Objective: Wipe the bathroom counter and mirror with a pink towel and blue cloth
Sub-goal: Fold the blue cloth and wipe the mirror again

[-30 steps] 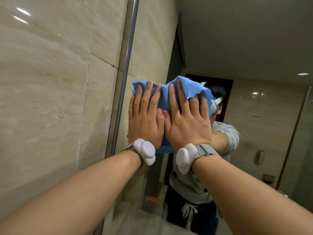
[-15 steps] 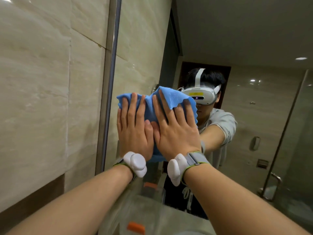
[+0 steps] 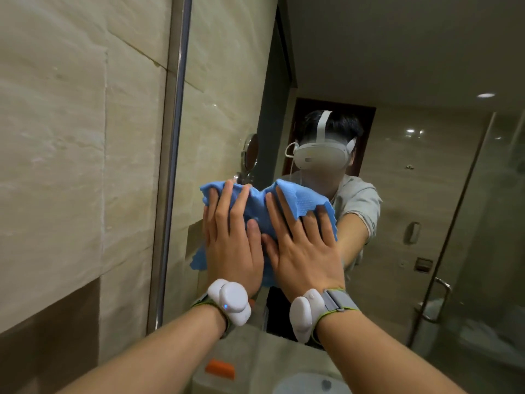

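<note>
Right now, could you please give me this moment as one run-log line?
step: mirror wipe | left hand: flat on blue cloth | right hand: flat on blue cloth | blue cloth: pressed on mirror | pink towel: not in view

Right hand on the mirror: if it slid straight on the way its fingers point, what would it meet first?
The bunched top edge of the blue cloth, just beyond the fingertips of the right hand; it would likely push that fold along. Past it, only bare mirror glass shows.
</note>
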